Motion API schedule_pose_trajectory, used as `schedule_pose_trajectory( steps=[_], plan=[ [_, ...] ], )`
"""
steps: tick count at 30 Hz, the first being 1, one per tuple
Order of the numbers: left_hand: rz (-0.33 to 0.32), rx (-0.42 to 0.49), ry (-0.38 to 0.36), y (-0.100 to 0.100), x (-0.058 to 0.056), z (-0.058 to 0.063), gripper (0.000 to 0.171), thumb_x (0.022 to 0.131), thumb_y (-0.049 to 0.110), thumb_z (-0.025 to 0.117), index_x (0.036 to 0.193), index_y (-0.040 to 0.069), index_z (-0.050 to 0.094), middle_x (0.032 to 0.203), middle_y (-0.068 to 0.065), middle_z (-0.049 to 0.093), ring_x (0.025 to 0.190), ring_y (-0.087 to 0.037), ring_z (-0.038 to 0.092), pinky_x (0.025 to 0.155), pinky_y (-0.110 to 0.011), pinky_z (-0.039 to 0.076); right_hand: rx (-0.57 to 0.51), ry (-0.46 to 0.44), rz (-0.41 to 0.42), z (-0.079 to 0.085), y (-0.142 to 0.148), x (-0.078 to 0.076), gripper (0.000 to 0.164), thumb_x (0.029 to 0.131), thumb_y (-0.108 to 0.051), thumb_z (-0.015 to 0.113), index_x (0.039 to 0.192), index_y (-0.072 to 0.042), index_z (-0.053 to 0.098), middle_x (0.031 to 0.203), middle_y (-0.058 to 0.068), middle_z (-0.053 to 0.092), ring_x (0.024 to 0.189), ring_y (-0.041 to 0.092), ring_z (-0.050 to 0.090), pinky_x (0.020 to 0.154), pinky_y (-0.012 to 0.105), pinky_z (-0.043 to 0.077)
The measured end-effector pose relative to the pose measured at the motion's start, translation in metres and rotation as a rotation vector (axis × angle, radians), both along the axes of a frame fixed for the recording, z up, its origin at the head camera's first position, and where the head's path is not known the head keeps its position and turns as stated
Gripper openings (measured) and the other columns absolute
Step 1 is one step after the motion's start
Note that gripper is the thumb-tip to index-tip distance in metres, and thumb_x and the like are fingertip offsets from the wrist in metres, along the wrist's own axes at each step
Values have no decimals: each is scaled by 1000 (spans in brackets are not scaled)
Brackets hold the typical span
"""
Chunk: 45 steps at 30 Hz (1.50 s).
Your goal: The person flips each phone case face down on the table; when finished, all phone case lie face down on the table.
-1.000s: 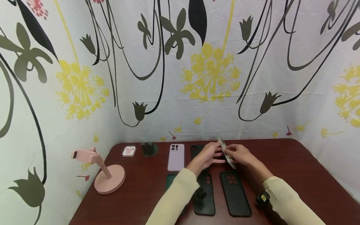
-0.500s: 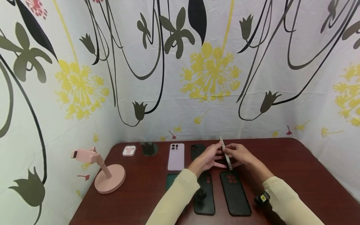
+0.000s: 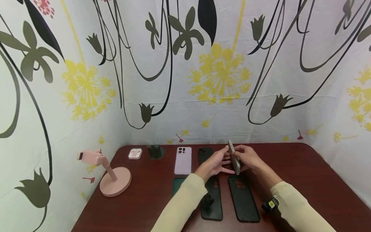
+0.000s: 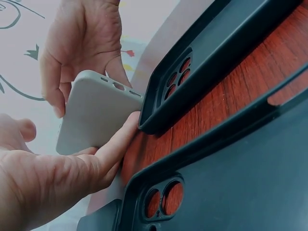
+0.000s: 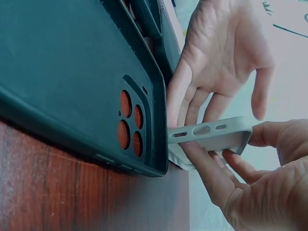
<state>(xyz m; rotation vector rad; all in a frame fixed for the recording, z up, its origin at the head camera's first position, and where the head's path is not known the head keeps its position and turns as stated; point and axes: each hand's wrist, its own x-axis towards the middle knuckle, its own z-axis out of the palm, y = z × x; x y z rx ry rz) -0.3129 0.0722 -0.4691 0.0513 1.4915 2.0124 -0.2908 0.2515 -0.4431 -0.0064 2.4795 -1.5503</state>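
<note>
A pale grey phone case (image 3: pixel 235 164) stands up on its long edge between both hands. My right hand (image 3: pixel 246 158) pinches it, thumb on one side and fingers on the other. Its plain back shows in the left wrist view, with port cutouts along the short end. My left hand (image 3: pixel 215 162) has its fingers stretched along the phone case's lower side, the thumb held apart from it. In the right wrist view, part of the case's inner side (image 5: pixel 216 143) shows. Right by the hands lies a black phone case (image 3: pixel 244 199) with round camera holes.
Another black phone case (image 3: pixel 213 206) with a dark knob-like piece and a partly covered teal case (image 3: pixel 178 183) lie leftward. Behind are a dark case (image 3: pixel 204 154), a lilac case (image 3: pixel 183 162), a dark stand (image 3: pixel 155 152), boxed earphones (image 3: pixel 135 153) and a pink phone stand (image 3: pixel 116 182).
The pale grey phone case has turned in my hands, from leaning with its near end rightward to nearly edge-on, now showing more of its narrow end. Both hands stay about in place.
</note>
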Motion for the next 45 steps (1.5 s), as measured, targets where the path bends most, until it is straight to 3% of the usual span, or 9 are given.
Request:
schedule_pose_trajectory(
  steps=[4,14,19,22,28,33,39,45],
  plan=[
    [-14,-21,-8,-1,0,-2,65,110,53,50,152,2,50,166,-21,39,156,-40,38,100,-66,58,-10,25,-19,-1,0,1,51,110,-24,55,151,5,47,139,36,56,106,38,71,69,50,67],
    [-8,-73,-9,1,1,0,57,111,50,50,147,7,58,156,-17,51,151,-35,44,93,-64,62,-42,45,-57,2,1,5,50,109,-19,54,150,7,46,145,36,53,113,40,70,71,49,67],
    [-7,-95,29,4,1,3,55,111,47,51,154,14,52,156,-21,50,150,-39,46,95,-66,60,-93,21,-94,6,4,5,52,110,-21,52,154,5,43,150,36,49,116,37,70,74,47,68],
    [-2,-104,52,4,1,4,55,111,45,52,156,13,49,153,-21,54,143,-41,54,96,-64,61,-112,10,-97,7,6,4,52,111,-21,51,155,4,42,152,35,47,120,38,69,77,47,68],
    [82,-158,113,0,6,4,52,108,32,62,151,7,48,144,-19,62,127,-38,67,86,-60,65,-143,0,-88,3,9,3,53,111,-23,50,156,3,41,155,36,46,126,40,67,82,47,67],
    [132,-204,171,-4,8,3,57,101,7,68,153,3,45,147,-22,57,122,-37,69,84,-56,66,-160,5,-91,-1,15,1,53,111,-22,52,157,3,41,151,34,49,120,31,69,84,45,67],
    [176,-243,206,-4,6,1,54,97,-5,69,148,3,52,145,-20,58,120,-37,69,78,-54,67,-165,-4,-87,-7,23,0,53,111,-23,55,155,5,43,143,27,56,108,15,69,83,38,67],
    [240,-257,237,-3,5,0,55,91,-13,70,142,2,57,134,-18,63,115,-35,70,72,-54,67,-149,-5,-82,-11,27,-1,54,111,-24,56,155,4,45,142,24,58,106,11,66,80,33,65]
  ],
)
